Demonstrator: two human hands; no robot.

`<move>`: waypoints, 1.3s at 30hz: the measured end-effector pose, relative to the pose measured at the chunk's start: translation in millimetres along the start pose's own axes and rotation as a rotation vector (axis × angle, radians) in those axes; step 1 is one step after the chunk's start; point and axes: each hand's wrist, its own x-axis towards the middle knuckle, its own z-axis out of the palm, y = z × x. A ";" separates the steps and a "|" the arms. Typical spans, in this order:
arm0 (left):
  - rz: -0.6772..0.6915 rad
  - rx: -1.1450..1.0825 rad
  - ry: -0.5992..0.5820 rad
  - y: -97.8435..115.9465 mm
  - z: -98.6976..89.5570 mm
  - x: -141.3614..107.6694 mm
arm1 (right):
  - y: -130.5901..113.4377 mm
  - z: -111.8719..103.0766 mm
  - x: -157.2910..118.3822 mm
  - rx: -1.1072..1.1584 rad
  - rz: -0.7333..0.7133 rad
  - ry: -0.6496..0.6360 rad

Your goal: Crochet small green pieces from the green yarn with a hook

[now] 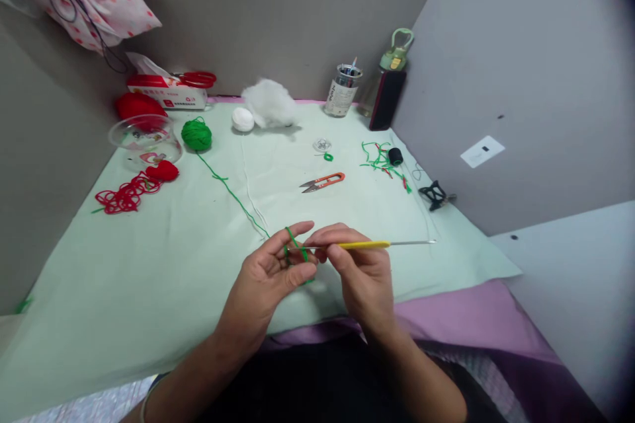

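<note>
Pale green desk across the frame, grey partition wall behind. At lower centre, thumb and fingers of the right hand pressed together on the shaft of a yellow-handled hook; fingers of the left hand partly curled, forefinger extended with green yarn looped around, thumb drawn in towards the other fingers, too small and overlapped to tell whether pinching anything. Hook with long axis nearly level across the frame, slim working end pointing left from the right fingers to the loops at the left fingers, spare metal end out to the right, beyond the right hand. Right hand nearer to the handle, left hand nearer to the working end; yarn crosswise to the hook, running steeply between the left forefinger and thumb, with contact at the very tip too fine to make out. Farther out, at centre, orange snips, blades to the left; up and left from the left hand, a green strand slanting to the green ball at upper left; right of that ball, a white ball beside white fluff.
</note>
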 end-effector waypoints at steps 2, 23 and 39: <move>0.043 0.022 0.025 -1.8 -1.0 1.7 | -1.7 1.3 -1.2 -0.046 -0.034 0.004; -0.076 -0.278 0.019 5.8 -4.4 5.0 | 2.9 1.9 3.3 0.146 0.057 0.148; 0.174 0.081 0.157 -2.7 4.2 -2.4 | 5.4 3.8 -7.9 -0.366 -0.239 0.053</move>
